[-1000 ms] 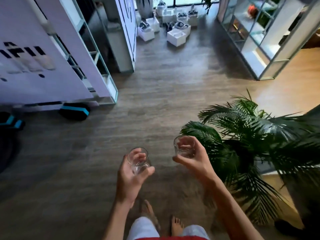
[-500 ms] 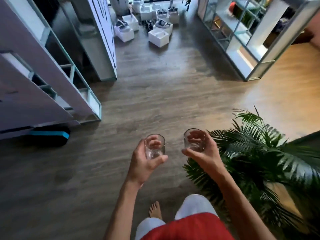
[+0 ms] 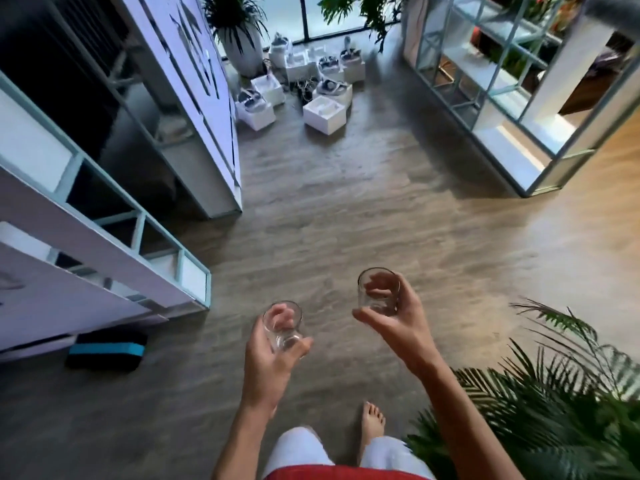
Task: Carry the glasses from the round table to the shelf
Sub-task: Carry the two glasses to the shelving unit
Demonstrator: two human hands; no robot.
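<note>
I hold two clear, empty drinking glasses above the wooden floor. My left hand [image 3: 266,362] is wrapped around one glass [image 3: 283,328], low and centre in the head view. My right hand [image 3: 398,318] grips the other glass [image 3: 376,291], a little higher and further right. Both glasses are upright. An open white-framed shelf unit [image 3: 512,109] with several compartments stands ahead at the upper right. The round table is out of view.
White shelving and panels [image 3: 114,244] line the left side, with a black and blue block [image 3: 107,351] on the floor beside them. A palm plant [image 3: 554,403] fills the lower right. White boxes with headsets [image 3: 304,95] lie on the floor far ahead.
I have walked forward: the palm plant has slid down and to the right, the left shelving has come nearer. Both hands still carry the glasses; the right one is now higher.
</note>
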